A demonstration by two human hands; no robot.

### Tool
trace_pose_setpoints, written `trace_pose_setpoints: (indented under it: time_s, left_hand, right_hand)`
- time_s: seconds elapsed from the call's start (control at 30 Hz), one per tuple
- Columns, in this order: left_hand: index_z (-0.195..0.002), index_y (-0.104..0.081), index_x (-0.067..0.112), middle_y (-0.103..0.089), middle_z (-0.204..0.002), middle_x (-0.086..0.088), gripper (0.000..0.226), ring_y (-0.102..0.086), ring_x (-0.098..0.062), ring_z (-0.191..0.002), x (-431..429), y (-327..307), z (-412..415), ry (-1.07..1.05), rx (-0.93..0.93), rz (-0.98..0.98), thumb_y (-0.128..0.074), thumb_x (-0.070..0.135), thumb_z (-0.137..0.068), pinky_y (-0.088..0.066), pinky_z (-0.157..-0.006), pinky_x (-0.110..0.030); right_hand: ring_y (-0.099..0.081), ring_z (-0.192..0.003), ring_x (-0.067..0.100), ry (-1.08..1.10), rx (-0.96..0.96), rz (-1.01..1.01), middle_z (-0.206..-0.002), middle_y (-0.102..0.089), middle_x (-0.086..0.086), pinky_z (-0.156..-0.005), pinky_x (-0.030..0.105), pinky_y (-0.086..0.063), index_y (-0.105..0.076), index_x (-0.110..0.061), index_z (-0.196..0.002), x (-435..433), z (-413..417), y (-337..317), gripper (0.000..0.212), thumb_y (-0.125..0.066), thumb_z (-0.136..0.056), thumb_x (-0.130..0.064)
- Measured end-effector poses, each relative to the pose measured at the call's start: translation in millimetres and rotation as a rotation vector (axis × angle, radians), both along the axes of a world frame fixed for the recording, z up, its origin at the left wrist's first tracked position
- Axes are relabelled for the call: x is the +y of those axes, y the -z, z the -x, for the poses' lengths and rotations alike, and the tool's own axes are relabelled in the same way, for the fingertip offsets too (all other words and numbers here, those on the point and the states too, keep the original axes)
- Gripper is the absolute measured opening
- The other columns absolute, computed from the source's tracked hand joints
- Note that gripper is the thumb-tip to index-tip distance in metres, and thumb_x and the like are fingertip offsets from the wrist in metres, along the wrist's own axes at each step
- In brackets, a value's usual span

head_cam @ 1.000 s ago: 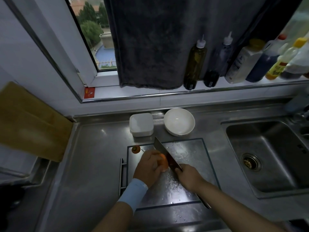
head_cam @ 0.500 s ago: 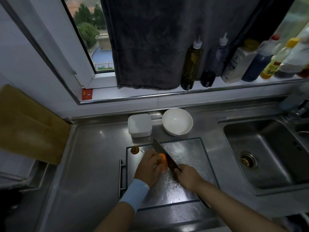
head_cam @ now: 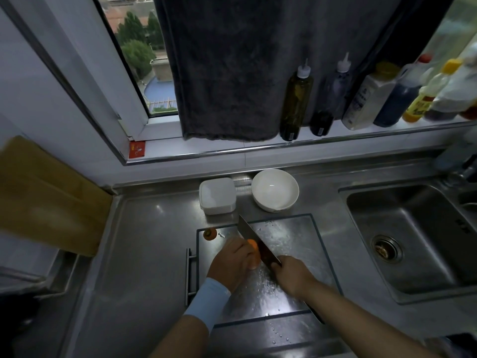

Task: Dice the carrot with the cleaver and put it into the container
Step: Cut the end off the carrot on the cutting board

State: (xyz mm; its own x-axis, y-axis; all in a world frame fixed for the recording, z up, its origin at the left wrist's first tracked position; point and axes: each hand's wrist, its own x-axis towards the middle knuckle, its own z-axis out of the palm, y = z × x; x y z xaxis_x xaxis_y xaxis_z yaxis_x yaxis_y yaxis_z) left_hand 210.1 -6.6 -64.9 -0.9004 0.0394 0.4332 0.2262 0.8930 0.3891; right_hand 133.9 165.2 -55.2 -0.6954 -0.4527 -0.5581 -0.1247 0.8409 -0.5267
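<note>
An orange carrot (head_cam: 253, 253) lies on the wet steel cutting board (head_cam: 289, 236), mostly covered by my left hand (head_cam: 232, 262), whose fingers curl over it. My right hand (head_cam: 291, 276) grips the handle of the cleaver (head_cam: 254, 240); its dark blade slants up-left along the carrot's right side. A cut-off carrot end (head_cam: 209, 233) sits at the board's far left corner. Behind the board stand a white square container (head_cam: 217, 195) and a white round bowl (head_cam: 275, 189), both with nothing visible inside.
A steel sink (head_cam: 418, 239) lies to the right. Several bottles (head_cam: 296, 99) line the window ledge under a dark hanging towel (head_cam: 232, 68). A wooden board (head_cam: 44, 197) leans at the left. The board's handle (head_cam: 189, 276) sticks out on its left side.
Both hands, the carrot and the cleaver stay in nearly the same place; the blade stays against the carrot. Only the camera view shifts slightly.
</note>
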Motion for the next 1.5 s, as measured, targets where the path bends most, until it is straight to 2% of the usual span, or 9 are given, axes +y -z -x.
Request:
trace_pose_setpoints:
  time_s: [0.07, 0.13, 0.23, 0.5, 0.7, 1.03, 1.23, 1.37, 1.5]
  left_hand:
    - [-0.078, -0.07, 0.012, -0.061, -0.09, 0.0, 0.022, -0.048, -0.01, -0.085, -2, 4, 0, -0.005, 0.023, -0.033, -0.082, 0.001, -0.065, -0.049, -0.073, -0.02]
    - [-0.081, -0.069, 0.011, -0.058, -0.092, 0.0, 0.004, -0.049, -0.01, -0.085, -2, 7, -1, -0.014, 0.027, -0.06, -0.067, 0.012, -0.079, -0.046, -0.076, -0.019]
    - [-0.087, -0.071, 0.012, -0.062, -0.09, -0.003, 0.018, -0.051, -0.009, -0.086, -4, 16, 0, -0.075, -0.051, -0.142, -0.057, 0.024, -0.086, -0.043, -0.081, -0.013]
    - [-0.086, -0.071, 0.014, -0.062, -0.09, -0.002, 0.016, -0.05, -0.006, -0.085, -3, 15, 0, -0.127, -0.142, -0.286, -0.059, 0.024, -0.086, -0.033, -0.085, -0.001]
    - [-0.087, -0.071, 0.018, -0.062, -0.093, 0.002, 0.013, -0.054, -0.008, -0.086, -5, 18, 4, -0.135, -0.183, -0.292, -0.061, 0.025, -0.084, -0.036, -0.083, -0.003]
    - [-0.084, -0.072, 0.019, -0.062, -0.093, 0.004, 0.009, -0.051, -0.004, -0.087, -4, 17, 3, -0.145, -0.182, -0.292, -0.069, 0.01, -0.083, -0.034, -0.084, 0.0]
    - [-0.085, -0.074, 0.017, -0.063, -0.094, 0.003, 0.01, -0.04, 0.007, -0.094, -9, 30, 6, -0.094, -0.137, -0.227, -0.069, 0.009, -0.083, -0.035, -0.088, -0.005]
    - [-0.086, -0.073, 0.019, -0.064, -0.094, 0.004, 0.009, -0.042, 0.004, -0.095, -11, 39, 7, -0.069, -0.147, -0.189, -0.069, 0.011, -0.084, -0.041, -0.087, -0.013]
    - [-0.084, -0.072, 0.015, -0.062, -0.091, 0.003, 0.011, -0.041, 0.007, -0.092, -8, 33, 6, -0.114, -0.112, -0.273, -0.069, 0.005, -0.082, -0.035, -0.087, -0.005]
  right_hand:
    - [-0.063, -0.08, 0.021, 0.021, 0.015, -0.003, -0.088, -0.066, 0.005, -0.066, 0.03, -0.046, -0.058, -0.022, -0.081, 0, 0, -8, 0.027, -0.043, -0.101, -0.033]
    - [-0.063, -0.076, 0.019, 0.035, 0.055, 0.011, -0.085, -0.065, 0.003, -0.061, 0.029, -0.043, -0.053, -0.026, -0.076, -2, 0, -20, 0.028, -0.043, -0.101, -0.033]
    - [-0.061, -0.074, 0.016, 0.025, 0.108, 0.057, -0.081, -0.062, -0.001, -0.058, 0.027, -0.041, -0.05, -0.029, -0.076, -6, 2, -44, 0.028, -0.041, -0.103, -0.033]
    - [-0.063, -0.082, 0.019, -0.054, 0.129, -0.006, -0.093, -0.064, 0.004, -0.068, 0.029, -0.048, -0.059, -0.018, -0.095, -9, 0, -75, 0.025, -0.042, -0.103, -0.034]
    - [-0.062, -0.077, 0.018, -0.085, 0.121, -0.047, -0.091, -0.063, 0.003, -0.055, 0.025, -0.04, -0.06, -0.017, -0.098, -7, -5, -84, 0.024, -0.043, -0.102, -0.034]
    - [-0.061, -0.078, 0.018, -0.103, 0.083, -0.106, -0.09, -0.059, 0.002, -0.055, 0.025, -0.04, -0.055, -0.018, -0.096, -14, -9, -96, 0.018, -0.043, -0.102, -0.03]
    - [-0.065, -0.09, 0.023, -0.123, 0.055, -0.201, -0.106, -0.064, 0.009, -0.061, 0.025, -0.045, -0.059, -0.011, -0.114, -23, -11, -99, 0.021, -0.048, -0.097, -0.018]
    - [-0.062, -0.091, 0.022, -0.15, 0.012, -0.252, -0.117, -0.062, 0.013, -0.05, 0.019, -0.039, -0.055, -0.006, -0.122, -28, -8, -110, 0.027, -0.047, -0.098, -0.015]
    - [-0.063, -0.093, 0.024, -0.19, -0.016, -0.298, -0.121, -0.061, 0.016, -0.046, 0.019, -0.037, -0.052, -0.002, -0.128, -33, -7, -120, 0.032, -0.046, -0.099, -0.012]
